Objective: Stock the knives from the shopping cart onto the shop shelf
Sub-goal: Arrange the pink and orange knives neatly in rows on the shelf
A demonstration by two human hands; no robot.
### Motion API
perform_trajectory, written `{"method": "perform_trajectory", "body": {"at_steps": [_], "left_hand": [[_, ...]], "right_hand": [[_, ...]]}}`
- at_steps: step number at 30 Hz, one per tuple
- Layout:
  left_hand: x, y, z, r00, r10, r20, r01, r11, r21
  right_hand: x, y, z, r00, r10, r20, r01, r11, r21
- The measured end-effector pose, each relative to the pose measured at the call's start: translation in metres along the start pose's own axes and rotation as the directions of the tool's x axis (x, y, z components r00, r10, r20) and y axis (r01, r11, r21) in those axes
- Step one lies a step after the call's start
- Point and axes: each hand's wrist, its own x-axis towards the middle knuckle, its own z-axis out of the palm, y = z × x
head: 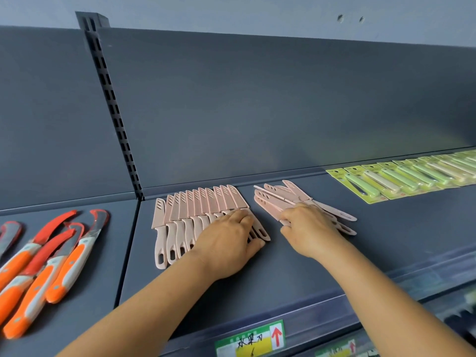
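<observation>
Several pink sheathed knives [190, 210] lie in a neat overlapping row on the dark grey shelf [309, 266], blades toward the back. My left hand [226, 243] rests flat on the right end of that row, fingers straight. To the right lies a loose pile of pink knives [275, 199], fanned out with handles pointing right. My right hand [306, 225] lies over this pile, its fingers curled round one or more of the pink knives. The shopping cart is out of view.
Orange-and-grey curved knives [51, 256] lie on the shelf section to the left. Green carded peelers or knives [401, 176] line the back right. A slotted upright [113, 109] divides the back panels. A price label [251, 340] sits on the shelf's front edge.
</observation>
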Motion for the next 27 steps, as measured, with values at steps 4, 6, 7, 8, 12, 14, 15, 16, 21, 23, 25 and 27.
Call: {"method": "perform_trajectory", "body": {"at_steps": [4, 6, 7, 8, 12, 14, 15, 16, 21, 23, 25, 27], "left_hand": [[0.008, 0.008, 0.0, 0.999, -0.009, 0.032, 0.008, 1.0, 0.03], [0.01, 0.01, 0.001, 0.999, -0.021, 0.031, 0.02, 0.999, 0.039], [0.01, 0.01, 0.001, 0.999, -0.027, 0.026, 0.026, 0.999, 0.037], [0.01, 0.011, 0.002, 0.999, -0.032, 0.019, 0.032, 0.999, 0.032], [0.008, 0.012, 0.004, 0.999, -0.045, -0.005, 0.045, 0.999, 0.016], [0.008, 0.012, 0.004, 0.999, -0.049, -0.012, 0.049, 0.999, 0.008], [0.008, 0.012, 0.004, 0.999, -0.051, -0.016, 0.051, 0.999, 0.001], [0.008, 0.012, 0.005, 0.998, -0.054, -0.021, 0.053, 0.999, -0.006], [0.008, 0.011, 0.008, 0.997, -0.059, -0.039, 0.058, 0.998, -0.029], [0.008, 0.01, 0.009, 0.998, -0.057, -0.04, 0.056, 0.998, -0.036], [0.008, 0.01, 0.01, 0.998, -0.059, -0.036, 0.057, 0.997, -0.046], [0.008, 0.009, 0.01, 0.998, -0.058, -0.033, 0.056, 0.997, -0.053]], "right_hand": [[0.006, 0.005, 0.007, 0.998, 0.056, -0.009, -0.056, 0.998, -0.015], [0.012, 0.009, 0.008, 0.997, 0.07, -0.029, -0.071, 0.997, -0.021], [0.014, 0.011, 0.008, 0.997, 0.069, -0.03, -0.07, 0.997, -0.025], [0.016, 0.011, 0.009, 0.998, 0.058, -0.031, -0.059, 0.998, -0.031], [0.021, 0.004, 0.006, 0.999, 0.009, -0.049, -0.01, 1.0, -0.019], [0.025, -0.004, 0.002, 0.997, 0.036, -0.065, -0.03, 0.995, 0.095], [0.027, -0.008, 0.002, 0.996, 0.051, -0.066, -0.038, 0.982, 0.187], [0.03, -0.012, 0.001, 0.996, 0.067, -0.066, -0.045, 0.956, 0.29], [0.042, -0.032, 0.004, 0.99, 0.134, -0.045, -0.093, 0.857, 0.507], [0.047, -0.036, 0.008, 0.991, 0.135, -0.023, -0.106, 0.865, 0.49], [0.051, -0.039, 0.012, 0.992, 0.127, -0.005, -0.11, 0.88, 0.461], [0.051, -0.041, 0.013, 0.994, 0.11, 0.015, -0.106, 0.893, 0.437]]}}
